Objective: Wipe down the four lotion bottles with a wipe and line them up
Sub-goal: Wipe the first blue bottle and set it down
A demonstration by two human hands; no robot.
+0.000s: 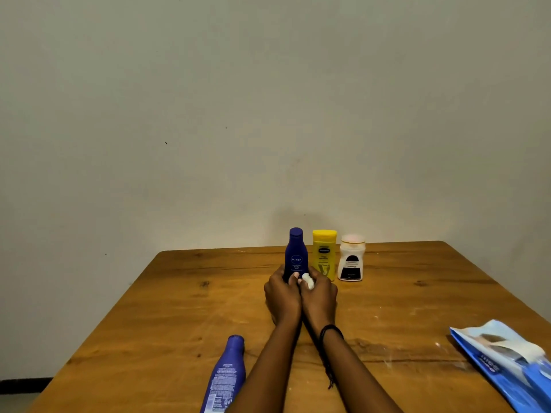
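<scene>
1. Nearest me on the left, a second blue bottle [226, 380] lies on its side on the wooden table [167, 317]. Its cap points away from me and its printed back label faces up. My left forearm passes just beside it.
2. Near the right edge of the table, well apart from the bottles, lies a blue and white wipes packet [507, 365], flat and angled toward the corner.
3. A black cord band [329, 330] circles my right wrist, with a loose end trailing along the forearm.
4. My two hands meet in the middle of the table, side by side and touching. My left hand [283, 296] has its fingers curled round the lower part of the upright blue bottle [296, 254], thumb across the front.
5. My right hand [319, 296] pinches a bunched white wipe [308, 281], which sits against the base of that bottle on its right side.
6. The bottle I hold stands upright, label toward me, at the left end of a row.
7. Just beside it to the right stands a yellow bottle [324, 253], and next to that a white bottle [351, 259] with a dark label. All three are in a line near the far edge.
8. Behind them rises a plain pale wall [208, 114].
</scene>
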